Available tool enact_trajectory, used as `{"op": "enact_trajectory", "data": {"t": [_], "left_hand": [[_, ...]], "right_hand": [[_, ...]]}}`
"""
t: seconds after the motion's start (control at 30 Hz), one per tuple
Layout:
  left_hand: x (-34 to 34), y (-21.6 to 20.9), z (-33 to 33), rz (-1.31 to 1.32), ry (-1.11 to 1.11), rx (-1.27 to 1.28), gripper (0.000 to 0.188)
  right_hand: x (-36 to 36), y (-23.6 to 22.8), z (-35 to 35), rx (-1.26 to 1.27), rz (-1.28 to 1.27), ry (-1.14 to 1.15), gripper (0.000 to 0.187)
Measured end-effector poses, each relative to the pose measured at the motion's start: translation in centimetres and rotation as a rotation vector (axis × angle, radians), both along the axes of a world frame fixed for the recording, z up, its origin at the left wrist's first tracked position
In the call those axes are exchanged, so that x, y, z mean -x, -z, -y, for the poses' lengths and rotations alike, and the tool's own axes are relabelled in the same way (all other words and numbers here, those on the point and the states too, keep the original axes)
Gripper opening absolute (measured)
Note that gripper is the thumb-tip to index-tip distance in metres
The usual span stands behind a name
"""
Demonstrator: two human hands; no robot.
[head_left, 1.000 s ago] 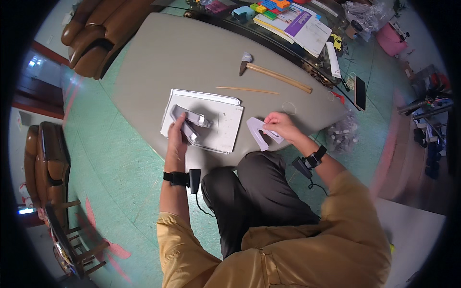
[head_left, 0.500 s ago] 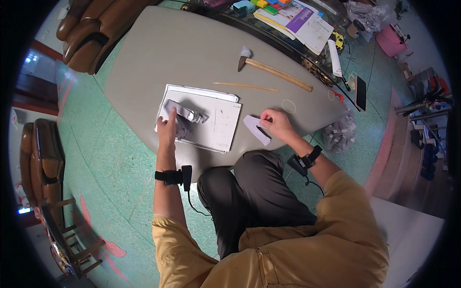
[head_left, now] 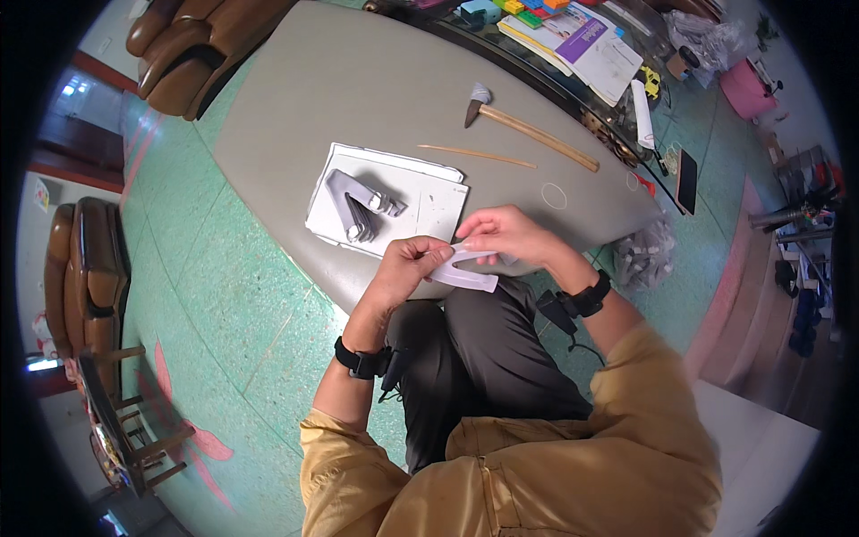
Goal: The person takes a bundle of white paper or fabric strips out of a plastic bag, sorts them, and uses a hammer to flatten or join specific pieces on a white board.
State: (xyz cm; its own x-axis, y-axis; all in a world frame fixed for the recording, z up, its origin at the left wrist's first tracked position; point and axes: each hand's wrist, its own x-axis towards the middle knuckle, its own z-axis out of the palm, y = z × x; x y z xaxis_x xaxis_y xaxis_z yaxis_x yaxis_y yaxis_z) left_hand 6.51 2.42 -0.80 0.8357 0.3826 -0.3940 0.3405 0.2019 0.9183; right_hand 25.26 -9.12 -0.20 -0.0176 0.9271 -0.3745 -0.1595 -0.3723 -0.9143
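Note:
A pale lilac V-shaped piece (head_left: 467,279), apparently thin card or foam, is held up in front of my knees. My left hand (head_left: 407,270) pinches it near its pointed end with thumb and fingers. At its upper edge, my right hand (head_left: 512,236) has its fingertips on the same piece; its outer fingers are partly raised. Beyond my left hand, a stack of similar greyish V-shaped pieces (head_left: 351,199) lies on a white board (head_left: 425,192) with raised edges. The stack's arms end in bundled tips.
A wooden-handled hammer (head_left: 537,134), a thin stick (head_left: 479,156) and a rubber band (head_left: 554,196) lie on the grey padded table (head_left: 300,98). Papers (head_left: 586,49) and coloured blocks (head_left: 532,11) crowd the far right. A phone (head_left: 686,182) and plastic bag (head_left: 646,255) sit at right.
My left hand has left the stack and moved right to grip the lilac piece. My right hand has lifted that piece off the table and moved slightly left. The view has shifted a little.

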Motion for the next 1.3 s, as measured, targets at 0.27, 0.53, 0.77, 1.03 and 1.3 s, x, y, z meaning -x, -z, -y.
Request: {"op": "enact_trajectory", "data": {"t": [0.27, 0.53, 0.77, 1.03, 1.3], "left_hand": [[0.2, 1.6, -0.3, -0.011, -0.135, 0.035, 0.017], [1.0, 2.6, -0.6, 0.057, -0.129, -0.321, 0.02], [3.1, 4.6, -10.9, -0.266, -0.852, -0.587, 0.072], [0.3, 5.6, -14.0, -0.272, -0.6, -0.093, 0.038], [-1.8, 5.0, -13.0, -0.267, -0.579, 0.06, 0.035]], "right_hand": [[-0.3, 2.1, 1.4, -0.085, -0.118, 0.096, 0.035], [0.0, 4.5, -0.1, -0.086, -0.014, 0.102, 0.026], [-1.0, 5.9, -3.3, 0.045, -0.097, 0.085, 0.024], [-0.3, 7.4, -4.2, 0.061, -0.028, 0.162, 0.024], [0.0, 6.9, -3.7, 0.049, 0.051, 0.216, 0.026]]}}
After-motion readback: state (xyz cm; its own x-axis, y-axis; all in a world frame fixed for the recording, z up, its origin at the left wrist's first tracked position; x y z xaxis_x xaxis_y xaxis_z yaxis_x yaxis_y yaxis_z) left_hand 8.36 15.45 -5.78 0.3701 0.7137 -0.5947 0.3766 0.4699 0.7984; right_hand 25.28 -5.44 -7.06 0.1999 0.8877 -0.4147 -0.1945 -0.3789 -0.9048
